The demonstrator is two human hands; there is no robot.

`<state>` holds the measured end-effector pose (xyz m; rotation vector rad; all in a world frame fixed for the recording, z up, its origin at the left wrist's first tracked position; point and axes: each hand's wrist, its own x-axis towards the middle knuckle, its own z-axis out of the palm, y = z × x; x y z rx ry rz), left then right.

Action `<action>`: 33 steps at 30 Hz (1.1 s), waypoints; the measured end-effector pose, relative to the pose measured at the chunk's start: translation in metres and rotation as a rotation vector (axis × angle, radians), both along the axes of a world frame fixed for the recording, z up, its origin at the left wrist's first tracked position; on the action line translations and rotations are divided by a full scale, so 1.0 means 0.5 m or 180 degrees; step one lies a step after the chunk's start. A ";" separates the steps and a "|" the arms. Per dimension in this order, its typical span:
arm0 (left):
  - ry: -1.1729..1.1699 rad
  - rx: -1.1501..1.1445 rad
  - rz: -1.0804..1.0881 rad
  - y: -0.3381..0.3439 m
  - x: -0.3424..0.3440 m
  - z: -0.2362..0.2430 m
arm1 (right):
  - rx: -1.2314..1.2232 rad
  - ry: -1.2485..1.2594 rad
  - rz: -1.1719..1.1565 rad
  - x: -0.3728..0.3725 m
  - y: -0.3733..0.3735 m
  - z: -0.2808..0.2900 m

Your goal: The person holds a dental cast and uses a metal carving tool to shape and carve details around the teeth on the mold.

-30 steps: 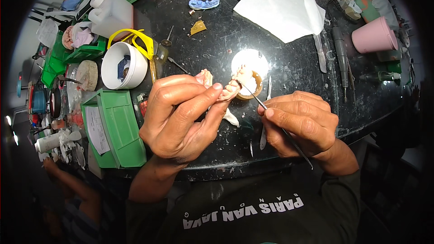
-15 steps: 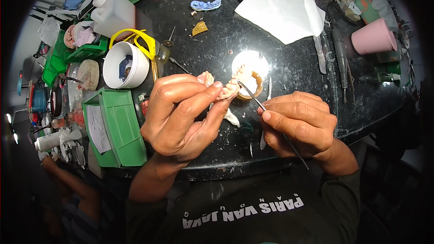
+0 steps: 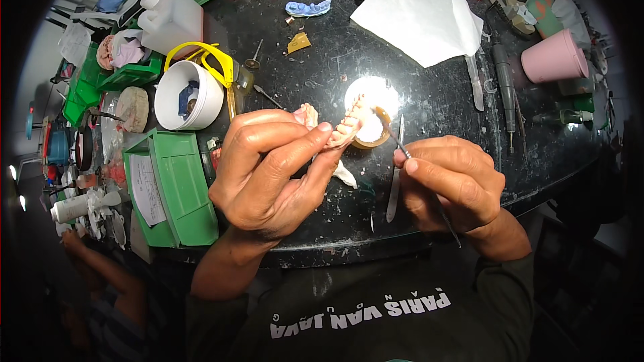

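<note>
Between its thumb and fingers, my left hand (image 3: pixel 272 164) grips a curved dental model (image 3: pixel 345 129) with a row of teeth along it. My right hand (image 3: pixel 453 184) pinches a thin metal dental carving tool (image 3: pixel 398 142) like a pen, its tip up near the model but apart from it. Behind the model stands a small tan-rimmed bowl (image 3: pixel 383 135) with white contents, washed out by a bright light. A white lump (image 3: pixel 345 175) lies on the table just below the model, partly behind my left hand.
A green bin (image 3: pixel 176 184) stands left of my hands, with a white tub (image 3: pixel 182 104) and yellow safety glasses (image 3: pixel 225 67) behind it. A blue dental impression (image 3: pixel 308 8) and white paper sheet (image 3: pixel 419 20) lie farther back. Right are a knife (image 3: pixel 474 84), a handpiece (image 3: pixel 503 87) and a pink cup (image 3: pixel 554 57).
The carving tool's tip has come off the model, moving right with my right hand. My left hand holds the model in nearly the same place, turned slightly.
</note>
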<state>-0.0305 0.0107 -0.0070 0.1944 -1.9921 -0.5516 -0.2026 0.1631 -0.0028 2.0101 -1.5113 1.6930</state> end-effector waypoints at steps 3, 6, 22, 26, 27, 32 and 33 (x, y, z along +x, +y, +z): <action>-0.0069 -0.0076 -0.0059 0.001 0.006 -0.005 | 0.0181 0.0096 -0.0237 -0.004 -0.005 0.014; -0.0048 -0.0175 -0.0215 0.003 0.002 -0.002 | 0.0305 0.0061 -0.0423 0.005 -0.009 -0.006; -0.0064 0.0081 -0.0268 0.020 -0.004 -0.010 | -0.0039 0.0289 -0.0665 0.007 -0.020 -0.014; -0.0147 -0.0040 -0.0269 0.018 0.000 -0.009 | -0.0157 0.0266 -0.0744 0.003 -0.019 -0.013; -0.0163 -0.0053 -0.0280 0.018 0.000 -0.010 | -0.0154 0.0262 -0.0747 0.002 -0.016 -0.013; -0.0130 -0.0103 -0.0310 0.018 -0.006 -0.014 | -0.0112 0.0357 -0.0659 0.000 -0.021 -0.015; -0.0107 -0.0133 -0.0318 0.019 -0.003 -0.012 | -0.0119 0.0364 -0.0644 0.005 -0.022 -0.011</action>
